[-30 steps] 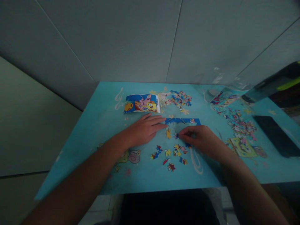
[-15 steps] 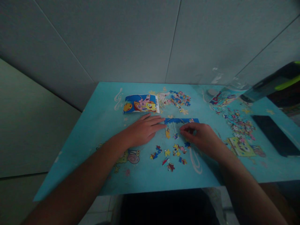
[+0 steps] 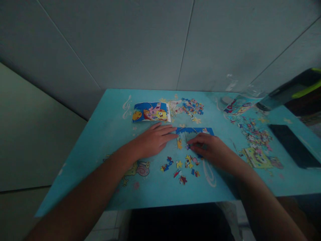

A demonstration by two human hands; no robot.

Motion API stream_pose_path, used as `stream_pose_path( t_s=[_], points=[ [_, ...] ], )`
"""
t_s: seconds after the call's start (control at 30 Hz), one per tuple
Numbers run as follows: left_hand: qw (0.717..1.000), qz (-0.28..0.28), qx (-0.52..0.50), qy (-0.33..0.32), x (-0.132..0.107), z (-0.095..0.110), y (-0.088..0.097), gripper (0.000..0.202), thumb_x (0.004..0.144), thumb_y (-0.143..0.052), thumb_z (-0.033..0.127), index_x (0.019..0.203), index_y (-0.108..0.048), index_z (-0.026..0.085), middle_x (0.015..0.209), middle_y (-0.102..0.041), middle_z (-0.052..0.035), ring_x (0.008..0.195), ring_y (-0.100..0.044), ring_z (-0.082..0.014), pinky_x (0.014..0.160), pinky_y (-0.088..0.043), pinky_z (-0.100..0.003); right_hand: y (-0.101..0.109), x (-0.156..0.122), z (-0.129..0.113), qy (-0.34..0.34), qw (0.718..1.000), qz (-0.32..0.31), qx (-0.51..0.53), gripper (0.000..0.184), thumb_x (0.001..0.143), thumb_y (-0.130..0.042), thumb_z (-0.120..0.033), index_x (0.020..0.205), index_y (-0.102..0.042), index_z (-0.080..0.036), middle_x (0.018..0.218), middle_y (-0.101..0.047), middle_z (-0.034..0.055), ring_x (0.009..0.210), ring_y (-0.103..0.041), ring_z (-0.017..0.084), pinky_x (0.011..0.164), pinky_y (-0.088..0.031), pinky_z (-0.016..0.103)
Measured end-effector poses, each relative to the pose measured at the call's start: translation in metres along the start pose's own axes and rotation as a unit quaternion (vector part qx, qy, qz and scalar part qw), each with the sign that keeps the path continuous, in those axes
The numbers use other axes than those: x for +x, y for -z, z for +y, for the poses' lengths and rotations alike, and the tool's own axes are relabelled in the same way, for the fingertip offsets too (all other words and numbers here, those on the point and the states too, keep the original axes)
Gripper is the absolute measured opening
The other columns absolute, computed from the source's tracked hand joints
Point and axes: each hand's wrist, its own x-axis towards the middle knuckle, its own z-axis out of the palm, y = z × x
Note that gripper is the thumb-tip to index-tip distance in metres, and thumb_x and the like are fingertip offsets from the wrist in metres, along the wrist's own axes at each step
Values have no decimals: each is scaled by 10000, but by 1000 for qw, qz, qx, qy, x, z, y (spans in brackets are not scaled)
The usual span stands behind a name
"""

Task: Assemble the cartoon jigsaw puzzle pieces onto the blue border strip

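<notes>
My left hand [image 3: 155,140] lies flat on the table, fingers stretched out, with the tips at the left edge of a partly joined jigsaw puzzle [image 3: 195,130]. At that puzzle my right hand [image 3: 207,144] pinches a small dark puzzle piece [image 3: 188,146] between thumb and forefinger. Just left of the pinch is a yellow-orange puzzle piece [image 3: 179,144]. Several loose puzzle pieces [image 3: 179,164] are scattered on the near side of both hands. Part of the joined puzzle is hidden under my right hand.
Beyond my left hand lies a picture packet [image 3: 150,111], beside a heap of pieces [image 3: 193,106]. On the right are another heap [image 3: 255,132], a dark phone [image 3: 294,145], a clear plastic container [image 3: 242,102] and a dark bottle [image 3: 283,92]. A wall stands behind the blue table [image 3: 100,124].
My right hand has moved slightly left and toward me, and its fingertips have closed on the small dark puzzle piece. My left hand has stayed put.
</notes>
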Motion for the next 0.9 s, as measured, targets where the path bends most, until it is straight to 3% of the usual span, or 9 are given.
stream_pose_path(
  t_s=[0.3, 0.73, 0.9],
  points=[
    [1000, 11, -1, -8, -1, -1, -2, 462, 1009, -432, 124, 1446, -516, 249, 1579, -441, -58, 1473, -390, -212, 1249, -247, -513, 0, 0, -2, -23, 1000, 11, 3, 128, 910, -651, -229, 961, -766, -245, 968, -731, 33, 819, -685, 182, 771, -531, 304],
    [1000, 15, 7, -10, -1, -2, -4, 467, 1009, -430, 122, 1448, -517, 253, 1576, -444, -65, 1472, -393, -223, 1240, -269, -528, 0, 1, -6, -45, 998, 30, -15, 66, 890, -703, -257, 924, -753, -229, 894, -720, 28, 768, -667, 184, 710, -501, 309],
    [1000, 12, 7, -8, -1, -2, -3, 469, 1008, -430, 125, 1452, -512, 255, 1576, -444, -66, 1472, -393, -219, 1237, -274, -525, 0, 0, -5, -38, 999, 24, -17, 73, 901, -700, -272, 939, -748, -233, 917, -721, 31, 815, -665, 195, 753, -501, 328]
  ],
)
